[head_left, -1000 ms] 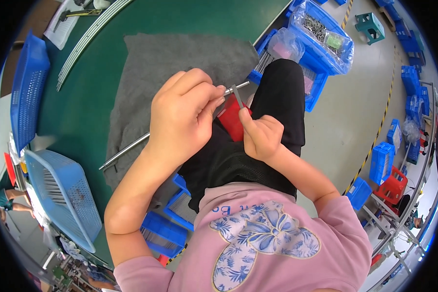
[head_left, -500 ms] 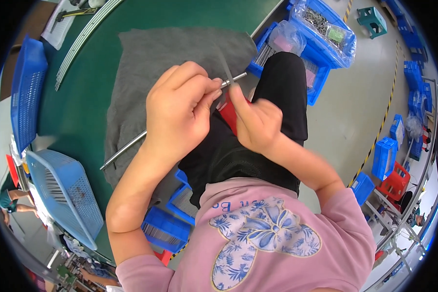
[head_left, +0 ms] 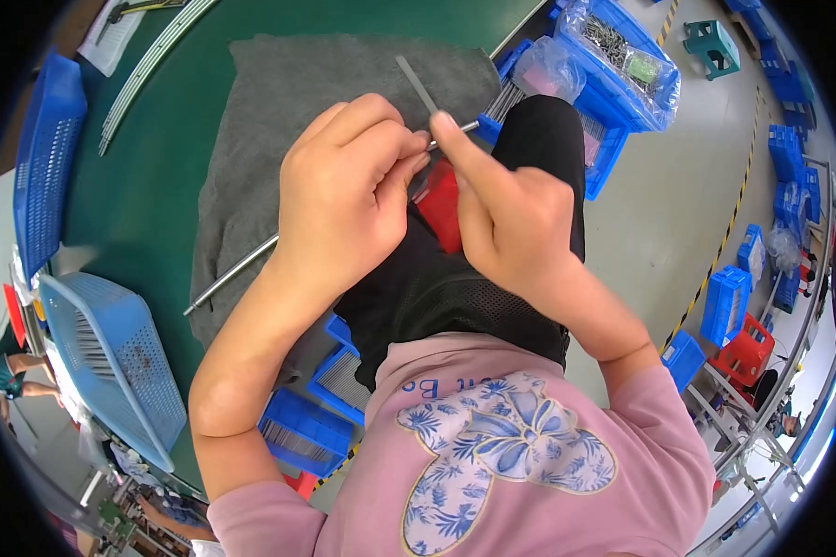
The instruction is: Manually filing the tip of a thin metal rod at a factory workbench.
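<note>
Rod [head_left: 237,270] over grey cloth [head_left: 279,111], upper end pinched in left hand [head_left: 339,200] | right hand [head_left: 506,218] pinching rod tip beside it | advice: keep rod steady, work fingertips close together

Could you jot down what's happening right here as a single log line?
left hand: grips thin metal rod | right hand: fingertips at rod end | under hands: grey cloth, red part
</note>
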{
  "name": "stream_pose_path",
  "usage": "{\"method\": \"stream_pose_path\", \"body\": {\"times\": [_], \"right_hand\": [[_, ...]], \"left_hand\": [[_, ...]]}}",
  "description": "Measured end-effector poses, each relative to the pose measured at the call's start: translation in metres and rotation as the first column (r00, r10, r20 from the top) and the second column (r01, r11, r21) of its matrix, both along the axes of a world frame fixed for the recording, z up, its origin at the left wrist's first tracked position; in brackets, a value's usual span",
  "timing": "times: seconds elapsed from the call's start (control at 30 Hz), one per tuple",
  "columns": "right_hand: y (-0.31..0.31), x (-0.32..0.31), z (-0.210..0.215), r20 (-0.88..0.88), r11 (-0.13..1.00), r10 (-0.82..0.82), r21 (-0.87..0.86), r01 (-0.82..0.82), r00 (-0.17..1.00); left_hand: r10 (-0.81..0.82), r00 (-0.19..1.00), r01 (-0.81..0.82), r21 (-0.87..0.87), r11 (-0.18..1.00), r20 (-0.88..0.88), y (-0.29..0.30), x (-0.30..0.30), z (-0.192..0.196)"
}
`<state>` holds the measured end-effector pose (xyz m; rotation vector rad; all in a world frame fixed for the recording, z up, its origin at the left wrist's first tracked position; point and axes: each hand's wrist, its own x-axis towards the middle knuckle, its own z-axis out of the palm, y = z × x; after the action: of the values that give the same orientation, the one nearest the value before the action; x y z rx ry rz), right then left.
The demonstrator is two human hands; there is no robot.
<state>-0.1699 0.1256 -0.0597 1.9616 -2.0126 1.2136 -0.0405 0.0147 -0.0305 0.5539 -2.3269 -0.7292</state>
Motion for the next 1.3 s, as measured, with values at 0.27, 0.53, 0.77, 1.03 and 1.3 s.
{"method": "stream_pose_path", "body": {"times": [0.27,0.53,0.77,1.03,1.3], "right_hand": [[0.015,0.004,-0.005,0.010,1.000,-0.017,0.006,0.017,1.000],[0.026,0.009,-0.015,0.048,0.999,-0.033,0.002,0.033,0.998],[0.047,0.018,-0.041,0.098,1.000,-0.026,0.019,0.024,0.995],[0.019,0.002,-0.075,-0.022,0.967,0.080,-0.241,-0.083,0.997],[-0.003,0.007,-0.085,-0.073,0.906,0.019,-0.421,-0.048,0.997]], "left_hand": [[-0.007,1.000,0.007,0.001,1.000,0.000,0.005,0.000,-0.001],[-0.028,1.000,0.028,-0.005,1.000,-0.008,0.001,-0.001,0.001],[0.001,1.000,-0.001,0.027,1.000,-0.012,0.000,-0.002,-0.002],[-0.012,1.000,0.012,0.011,1.000,-0.008,-0.002,0.000,-0.001],[-0.010,1.000,0.010,0.033,0.999,-0.010,0.001,0.000,-0.001]]}}
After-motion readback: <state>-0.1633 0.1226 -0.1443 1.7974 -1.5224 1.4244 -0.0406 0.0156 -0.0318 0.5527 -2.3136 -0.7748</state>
